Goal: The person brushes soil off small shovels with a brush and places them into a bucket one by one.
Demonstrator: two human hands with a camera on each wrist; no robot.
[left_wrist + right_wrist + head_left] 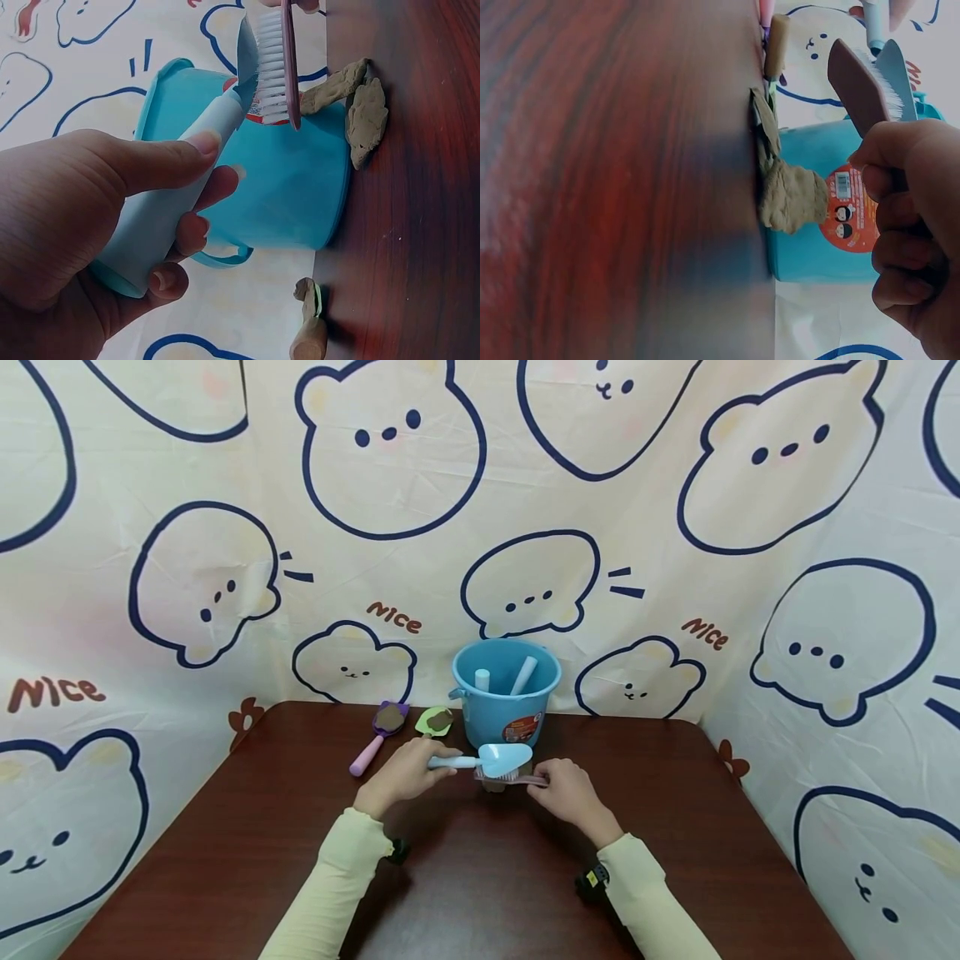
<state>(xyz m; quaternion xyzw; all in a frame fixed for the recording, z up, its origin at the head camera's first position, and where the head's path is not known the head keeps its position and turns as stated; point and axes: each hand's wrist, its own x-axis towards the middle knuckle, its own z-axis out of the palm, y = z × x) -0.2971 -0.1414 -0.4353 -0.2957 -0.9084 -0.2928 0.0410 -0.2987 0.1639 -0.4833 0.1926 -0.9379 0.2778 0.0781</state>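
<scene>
In the head view, my left hand grips the light-blue shovel by its handle, and my right hand holds the brush, both above the worktop. The bucket stands near the middle of the far edge, two pale handles protruding from its mouth; left of it, along that edge, lie the purple scoop and the green scoop, each bearing brown material. In the left wrist view, my thumb and fingers wrap the shovel handle, presumably to steady the blade against the bristles, which appear to touch it. Brown lumps sit on the worktop just beside the bucket. In the right wrist view, my fingers curl round the dark brush handle; the brush back faces away from the blade, an orientation that probably serves to present the bristles to it.
</scene>
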